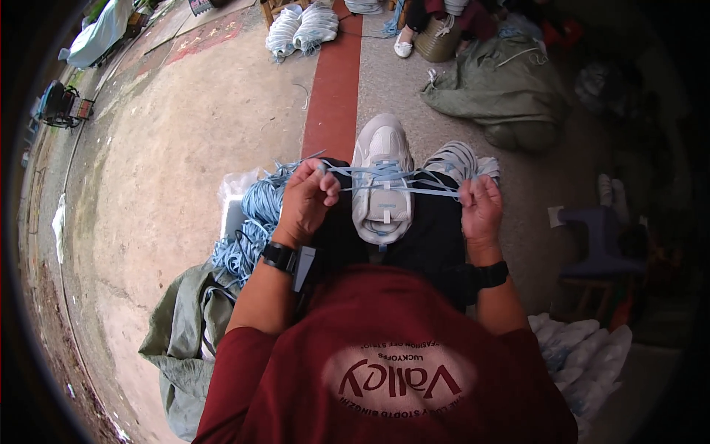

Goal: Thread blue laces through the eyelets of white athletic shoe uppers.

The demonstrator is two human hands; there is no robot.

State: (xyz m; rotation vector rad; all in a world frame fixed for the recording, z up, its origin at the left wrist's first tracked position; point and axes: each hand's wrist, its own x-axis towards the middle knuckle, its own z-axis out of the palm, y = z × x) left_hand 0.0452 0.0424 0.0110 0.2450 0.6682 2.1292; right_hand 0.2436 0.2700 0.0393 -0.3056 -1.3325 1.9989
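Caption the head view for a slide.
Left hand and right hand hold blue laces out sideways over a white shoe.

So both bare arms come up from the lower part of the view, short dark red sleeves (pixel 233 370) covering the upper bits. Left forearm (pixel 260 302) angles up and inward, and the right forearm (pixel 497 305) runs up nearly straight with a slight inward lean. Left grip (pixel 307 195) is closed, thumb pinched to the index, other fingers curled. Right grip (pixel 482 210) is pinched too, fingers bent, tips pointing inward. They're well apart, roughly level, left a touch further up the view, both out in front above dark-trousered thighs (pixel 438 229).
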